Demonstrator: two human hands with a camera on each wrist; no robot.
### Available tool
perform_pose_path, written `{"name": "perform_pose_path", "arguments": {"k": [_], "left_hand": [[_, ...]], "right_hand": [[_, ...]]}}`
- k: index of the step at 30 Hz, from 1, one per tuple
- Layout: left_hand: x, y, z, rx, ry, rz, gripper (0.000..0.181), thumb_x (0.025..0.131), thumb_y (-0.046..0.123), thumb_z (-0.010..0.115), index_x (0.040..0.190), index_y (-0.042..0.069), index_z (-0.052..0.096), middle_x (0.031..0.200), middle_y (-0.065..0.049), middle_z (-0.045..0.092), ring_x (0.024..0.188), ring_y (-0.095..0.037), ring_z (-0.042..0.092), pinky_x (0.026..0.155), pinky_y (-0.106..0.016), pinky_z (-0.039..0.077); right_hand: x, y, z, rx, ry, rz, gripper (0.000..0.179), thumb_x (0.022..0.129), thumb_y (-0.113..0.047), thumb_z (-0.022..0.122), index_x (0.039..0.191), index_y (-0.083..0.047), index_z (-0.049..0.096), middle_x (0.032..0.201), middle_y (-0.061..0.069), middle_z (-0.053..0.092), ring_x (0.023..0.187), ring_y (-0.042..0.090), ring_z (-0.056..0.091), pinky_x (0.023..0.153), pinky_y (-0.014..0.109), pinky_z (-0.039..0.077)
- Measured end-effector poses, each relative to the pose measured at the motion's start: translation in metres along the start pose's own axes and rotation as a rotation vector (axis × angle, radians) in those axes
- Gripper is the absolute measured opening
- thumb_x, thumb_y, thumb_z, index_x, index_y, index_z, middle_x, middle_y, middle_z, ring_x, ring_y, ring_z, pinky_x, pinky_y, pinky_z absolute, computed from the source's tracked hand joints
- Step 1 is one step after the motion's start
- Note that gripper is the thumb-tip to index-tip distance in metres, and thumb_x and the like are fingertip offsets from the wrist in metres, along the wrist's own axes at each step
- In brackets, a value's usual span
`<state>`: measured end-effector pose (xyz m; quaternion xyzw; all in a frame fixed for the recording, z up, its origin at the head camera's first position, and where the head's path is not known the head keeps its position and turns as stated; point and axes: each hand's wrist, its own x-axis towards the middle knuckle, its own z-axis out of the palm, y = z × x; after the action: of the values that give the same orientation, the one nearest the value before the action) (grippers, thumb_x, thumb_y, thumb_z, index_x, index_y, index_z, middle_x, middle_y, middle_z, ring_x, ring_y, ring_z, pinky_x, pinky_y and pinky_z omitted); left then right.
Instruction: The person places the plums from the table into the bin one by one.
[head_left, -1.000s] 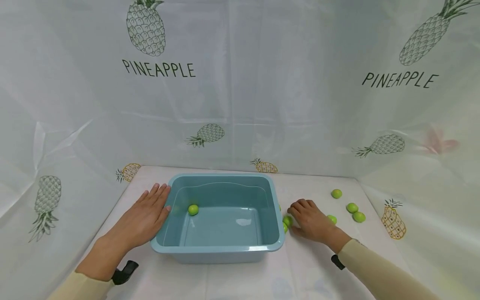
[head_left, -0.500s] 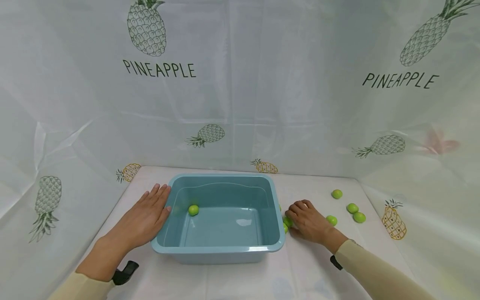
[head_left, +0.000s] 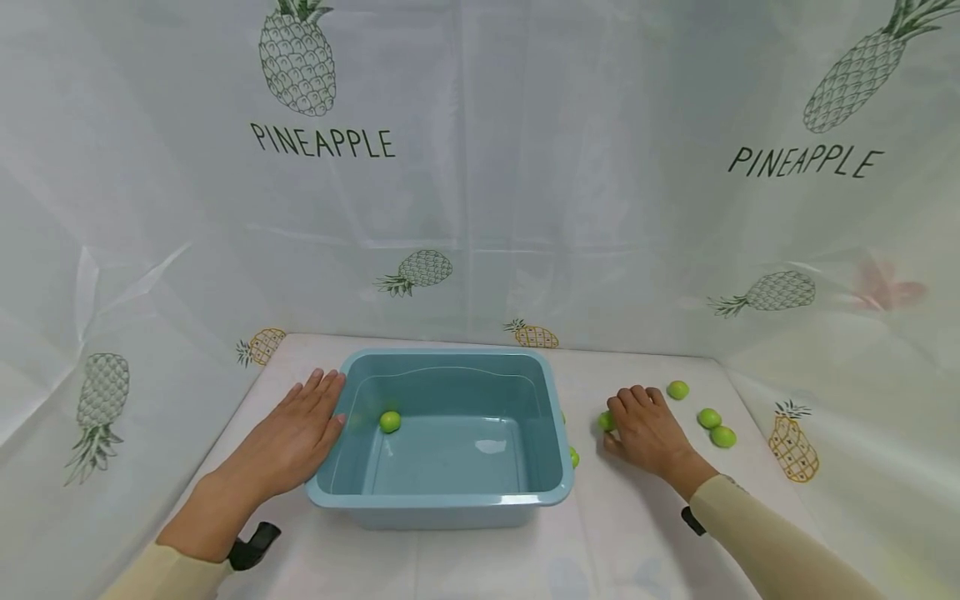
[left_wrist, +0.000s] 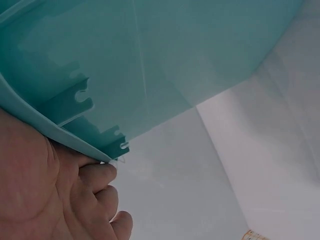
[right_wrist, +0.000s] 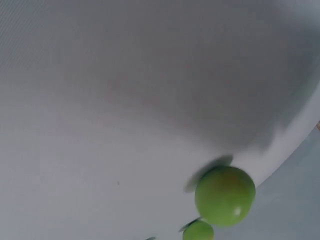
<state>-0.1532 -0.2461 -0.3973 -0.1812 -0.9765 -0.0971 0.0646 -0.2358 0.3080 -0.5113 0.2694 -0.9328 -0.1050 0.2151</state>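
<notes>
A blue plastic tub [head_left: 442,500] stands mid-table with one small round green fruit [head_left: 390,422] inside, towards the left. My left hand [head_left: 288,433] lies along the tub's left rim, fingers mostly straight. The left wrist view shows that hand [left_wrist: 65,195] against the edge of the tub [left_wrist: 165,55]. Right of the tub, my right hand [head_left: 647,429] pinches another green fruit [head_left: 607,421] between fingers and thumb, low over the table. The right wrist view shows two green fruits [right_wrist: 225,196] but no hand.
Beside the tub's right wall, a green fruit [head_left: 573,458] is partly hidden. Several more lie farther right, including one at the back [head_left: 677,390] and a touching pair, one a front fruit [head_left: 723,437]. A pineapple-print sheet [head_left: 585,208] closes off the back and sides.
My right hand has moved right, away from the tub, bringing a green fruit from beside its wall. It now covers the spot where another fruit showed. My left hand stays at the rim.
</notes>
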Motion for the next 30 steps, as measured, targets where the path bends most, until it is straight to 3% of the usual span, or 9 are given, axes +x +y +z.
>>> {"name": "perform_pose_path", "arguments": {"k": [8, 13, 30], "left_hand": [[0.000, -0.001, -0.001, 0.039, 0.009, 0.013, 0.062, 0.109, 0.026, 0.052, 0.157, -0.011, 0.038, 0.164, -0.029, 0.040, 0.154, -0.051, 0.032, 0.123, -0.068, 0.030], [0.001, -0.001, -0.002, 0.050, 0.006, 0.013, 0.062, 0.109, 0.026, 0.051, 0.157, -0.011, 0.038, 0.164, -0.028, 0.040, 0.155, -0.050, 0.032, 0.124, -0.068, 0.029], [0.002, -0.001, -0.002, 0.111, 0.026, 0.040, 0.062, 0.108, 0.026, 0.053, 0.155, -0.011, 0.041, 0.162, -0.029, 0.042, 0.153, -0.050, 0.035, 0.124, -0.067, 0.030]], "right_hand": [[0.001, 0.015, -0.005, -0.008, 0.075, -0.017, 0.038, 0.082, -0.036, 0.071, 0.093, -0.005, 0.054, 0.086, 0.009, 0.053, 0.086, 0.033, 0.055, 0.086, 0.053, 0.051], [0.002, 0.019, -0.010, -0.016, 0.069, -0.012, 0.038, 0.083, -0.039, 0.069, 0.092, -0.005, 0.052, 0.084, 0.008, 0.051, 0.085, 0.032, 0.054, 0.085, 0.053, 0.050], [0.014, 0.020, -0.027, 0.031, 0.176, -0.055, 0.035, 0.086, -0.040, 0.056, 0.092, -0.006, 0.051, 0.083, 0.008, 0.049, 0.082, 0.032, 0.051, 0.082, 0.053, 0.050]]}}
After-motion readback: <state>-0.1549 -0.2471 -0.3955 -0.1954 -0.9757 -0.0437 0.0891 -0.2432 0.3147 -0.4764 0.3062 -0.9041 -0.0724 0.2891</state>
